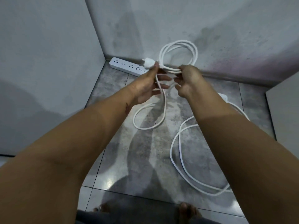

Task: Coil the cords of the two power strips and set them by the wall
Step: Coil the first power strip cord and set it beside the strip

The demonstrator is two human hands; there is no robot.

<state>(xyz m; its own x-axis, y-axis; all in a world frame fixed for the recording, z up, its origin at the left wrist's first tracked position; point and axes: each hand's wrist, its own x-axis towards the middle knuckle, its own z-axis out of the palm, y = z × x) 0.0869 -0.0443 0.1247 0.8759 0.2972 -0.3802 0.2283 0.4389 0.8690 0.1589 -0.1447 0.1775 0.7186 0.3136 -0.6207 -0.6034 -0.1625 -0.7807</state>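
A white power strip (126, 66) lies on the floor against the wall in the corner. Its white cord is partly wound into a coil (178, 53) held up in front of the wall. My right hand (188, 81) pinches the bundled loops at the coil's bottom. My left hand (149, 85) holds the white plug (149, 64) between thumb and fingers, next to the bundle. A slack loop of the same cord (149, 117) hangs down to the tiles. A second white cord (179, 152) lies in loose loops on the floor at the right, its strip mostly hidden behind my right forearm.
Grey walls meet in a corner at the back left. A grey panel (284, 117) stands at the right edge. The floor is grey glossy tile (113, 167). My bare toes (186, 209) show at the bottom.
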